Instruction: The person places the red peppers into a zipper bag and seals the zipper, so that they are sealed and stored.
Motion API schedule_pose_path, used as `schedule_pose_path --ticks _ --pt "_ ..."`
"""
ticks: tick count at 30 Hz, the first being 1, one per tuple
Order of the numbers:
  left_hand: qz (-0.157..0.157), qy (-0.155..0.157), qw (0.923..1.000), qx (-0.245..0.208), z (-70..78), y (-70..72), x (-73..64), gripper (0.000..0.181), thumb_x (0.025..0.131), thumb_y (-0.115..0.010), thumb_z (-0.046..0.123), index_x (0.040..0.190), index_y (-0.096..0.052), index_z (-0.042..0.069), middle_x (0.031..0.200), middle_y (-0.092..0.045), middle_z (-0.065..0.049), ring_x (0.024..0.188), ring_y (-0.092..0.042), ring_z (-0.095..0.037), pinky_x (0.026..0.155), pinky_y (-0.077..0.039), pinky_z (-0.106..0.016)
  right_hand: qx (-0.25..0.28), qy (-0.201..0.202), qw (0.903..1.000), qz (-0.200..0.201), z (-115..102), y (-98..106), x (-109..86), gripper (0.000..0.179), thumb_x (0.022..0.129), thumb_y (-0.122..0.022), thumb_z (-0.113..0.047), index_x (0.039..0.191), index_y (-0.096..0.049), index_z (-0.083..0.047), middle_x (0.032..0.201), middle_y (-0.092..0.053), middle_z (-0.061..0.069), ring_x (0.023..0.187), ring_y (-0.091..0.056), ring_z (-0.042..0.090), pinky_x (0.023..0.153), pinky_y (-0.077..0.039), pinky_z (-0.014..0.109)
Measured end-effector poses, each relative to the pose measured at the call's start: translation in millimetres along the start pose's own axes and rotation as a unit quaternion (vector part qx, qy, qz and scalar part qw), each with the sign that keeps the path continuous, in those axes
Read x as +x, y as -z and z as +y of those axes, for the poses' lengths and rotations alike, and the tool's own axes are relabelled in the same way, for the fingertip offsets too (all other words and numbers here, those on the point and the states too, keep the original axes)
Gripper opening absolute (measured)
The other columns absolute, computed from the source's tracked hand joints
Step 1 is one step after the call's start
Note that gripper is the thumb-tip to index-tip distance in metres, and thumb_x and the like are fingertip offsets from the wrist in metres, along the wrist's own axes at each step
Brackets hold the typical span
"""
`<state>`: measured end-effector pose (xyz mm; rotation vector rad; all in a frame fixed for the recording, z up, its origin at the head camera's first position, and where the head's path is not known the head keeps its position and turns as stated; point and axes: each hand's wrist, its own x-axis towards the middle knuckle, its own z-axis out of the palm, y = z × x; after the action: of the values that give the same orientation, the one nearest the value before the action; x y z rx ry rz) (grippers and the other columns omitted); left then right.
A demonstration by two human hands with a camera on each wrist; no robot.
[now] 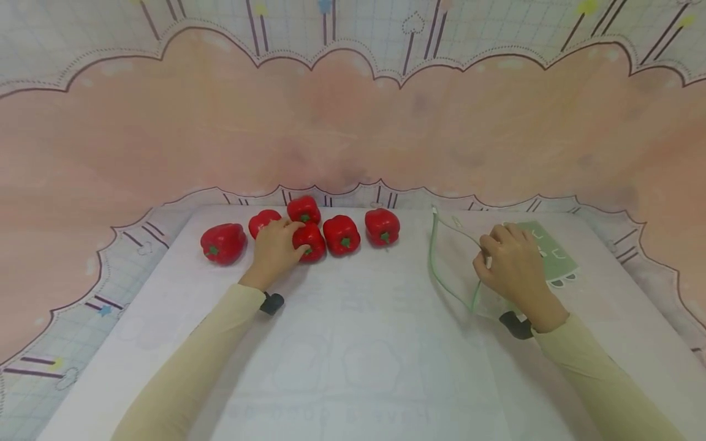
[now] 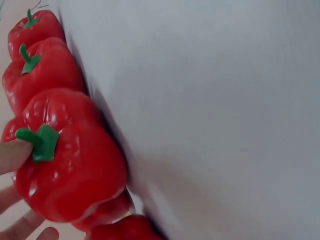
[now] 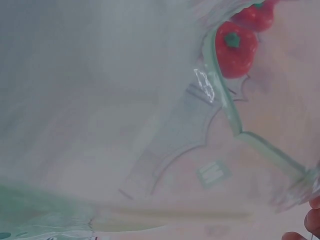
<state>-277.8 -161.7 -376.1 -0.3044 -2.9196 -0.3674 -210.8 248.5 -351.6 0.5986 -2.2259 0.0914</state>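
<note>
In the head view my left hand (image 1: 274, 252) has its thumb and fingers around a red bell pepper (image 1: 312, 244) in the row at the back left of the table. Up close, the left wrist view shows the thumb at the green stem of that pepper (image 2: 75, 155), with other fingers along its side. My right hand (image 1: 514, 263) pinches the rim of a clear plastic bag (image 1: 432, 257), whose green-edged mouth gapes toward the peppers. A green printed panel (image 1: 551, 254) of the bag lies beyond the hand. Through the clear film (image 3: 150, 100), the right wrist view shows peppers.
Several more red bell peppers stand along the back of the white table (image 1: 331, 355): one bell pepper (image 1: 223, 243) at the far left, another pepper (image 1: 382, 227) nearest the bag. Behind the table hangs a patterned cloth (image 1: 353, 122) with scalloped bands.
</note>
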Motion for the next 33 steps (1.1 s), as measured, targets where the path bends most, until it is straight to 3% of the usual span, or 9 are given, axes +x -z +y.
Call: schedule_pose_path --ticks 5,15,20,25,33 --pt "-0.021 -0.007 0.9997 -0.009 -9.0 5.8 1.1 0.061 0.076 -0.077 0.027 0.130 -0.055 0.009 0.131 -0.052 -0.022 0.121 -0.047 -0.040 0.098 -0.043 -0.060 -0.001 0.001 1.0000 0.001 0 1 1.3 0.012 0.069 -0.053 -0.006 0.059 -0.053 0.000 0.064 -0.053 0.014 0.066 -0.050 0.035 0.057 -0.041 0.045" --pt "-0.054 0.021 0.9945 -0.087 -17.6 12.4 0.6 0.057 0.078 -0.076 0.020 0.130 -0.056 0.012 0.128 -0.053 -0.018 0.118 -0.048 -0.036 0.089 -0.052 -0.051 0.000 -0.002 1.0000 -0.006 -1 2 1.9 0.012 0.069 -0.054 -0.006 0.059 -0.054 0.000 0.064 -0.053 0.014 0.065 -0.050 0.034 0.055 -0.041 0.044" --pt "-0.064 0.041 0.9909 -0.111 -16.7 10.8 0.1 0.061 0.078 -0.075 0.031 0.132 -0.053 0.012 0.128 -0.050 -0.018 0.115 -0.050 -0.035 0.086 -0.053 -0.051 0.000 -0.005 0.9999 -0.010 -1 2 1.7 0.012 0.069 -0.054 -0.006 0.059 -0.054 0.000 0.064 -0.053 0.014 0.065 -0.050 0.033 0.055 -0.041 0.044" --pt "-0.061 0.054 0.9892 -0.122 -13.5 5.3 2.2 0.064 0.079 -0.072 0.038 0.133 -0.051 0.012 0.136 -0.045 -0.020 0.122 -0.045 -0.037 0.089 -0.051 -0.055 -0.005 -0.002 1.0000 -0.007 -1 1 1.6 0.012 0.070 -0.053 -0.007 0.060 -0.054 0.000 0.064 -0.053 0.014 0.065 -0.049 0.033 0.055 -0.040 0.043" --pt "-0.057 0.073 0.9848 -0.147 -14.5 0.9 -1.8 0.069 0.080 -0.072 0.034 0.138 -0.044 0.009 0.141 -0.043 -0.019 0.128 -0.041 -0.038 0.093 -0.049 -0.055 -0.003 -0.003 0.9999 -0.012 -3 0 2.0 0.012 0.070 -0.053 -0.007 0.061 -0.055 -0.001 0.065 -0.053 0.014 0.066 -0.049 0.033 0.058 -0.041 0.045"
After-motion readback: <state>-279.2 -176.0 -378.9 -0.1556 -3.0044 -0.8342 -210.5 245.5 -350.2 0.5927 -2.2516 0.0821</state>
